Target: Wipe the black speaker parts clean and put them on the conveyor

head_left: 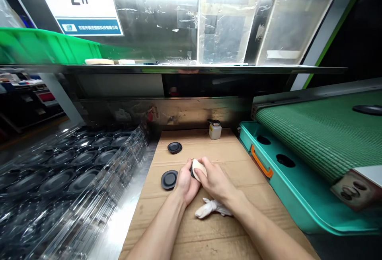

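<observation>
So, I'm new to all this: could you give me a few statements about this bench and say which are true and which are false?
1. The right hand holds a white pad. True.
2. The left hand holds nothing. False: the left hand holds a dark round piece, partly hidden by the pad.
3. A crumpled white cloth lies on the cardboard. True.
4. The small bottle stands in the teal bin. False: the small bottle stands on the cardboard.
5. A black disc lies beside the left hand. True.
6. The green belt is on the person's left. False: the green belt is on the right.
</observation>
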Demonstrator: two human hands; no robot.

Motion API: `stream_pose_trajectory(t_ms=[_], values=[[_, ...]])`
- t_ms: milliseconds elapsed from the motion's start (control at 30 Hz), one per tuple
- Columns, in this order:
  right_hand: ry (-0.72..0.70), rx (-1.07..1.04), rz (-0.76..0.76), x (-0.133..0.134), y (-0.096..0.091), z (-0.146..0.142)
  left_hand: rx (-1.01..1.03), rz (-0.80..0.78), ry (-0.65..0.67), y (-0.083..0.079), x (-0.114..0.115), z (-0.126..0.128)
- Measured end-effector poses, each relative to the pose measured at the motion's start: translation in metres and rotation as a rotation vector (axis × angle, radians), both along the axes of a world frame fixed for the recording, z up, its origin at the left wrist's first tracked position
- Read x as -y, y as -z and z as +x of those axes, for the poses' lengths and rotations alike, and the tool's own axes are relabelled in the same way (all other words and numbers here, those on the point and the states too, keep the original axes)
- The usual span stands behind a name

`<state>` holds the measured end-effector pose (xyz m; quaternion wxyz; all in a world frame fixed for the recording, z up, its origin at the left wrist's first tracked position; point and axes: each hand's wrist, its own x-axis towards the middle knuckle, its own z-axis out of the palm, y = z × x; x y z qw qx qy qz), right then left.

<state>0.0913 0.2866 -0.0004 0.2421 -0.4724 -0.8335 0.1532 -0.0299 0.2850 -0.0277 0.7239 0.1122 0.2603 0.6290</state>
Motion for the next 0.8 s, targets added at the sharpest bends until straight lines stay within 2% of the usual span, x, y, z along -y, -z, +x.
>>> stream_pose_trajectory(t_ms=[67,267,400,533,667,800], values=[[0.026,0.054,-0.009,0.0,0.0,-0.001,0.006,0.024,0.006,-0.001,0.0,0.001],[0.223,0.077,0.094,-0.008,0.0,-0.019,-0.023,0.012,-0.059,-0.004,0.003,0.007],[0.128,0.022,0.063,-0.003,0.001,-0.018,-0.06,-0.026,-0.034,-0.003,0.003,0.007],[0.242,0.042,0.034,0.001,0.0,-0.018,-0.052,0.014,-0.041,-0.004,0.002,0.007],[0.19,0.054,0.06,0.004,0.001,-0.022,-0.051,-0.017,-0.027,-0.004,0.003,0.005],[0.231,0.094,0.045,0.006,0.004,-0.022,-0.033,-0.018,-0.053,-0.004,0.003,0.004]])
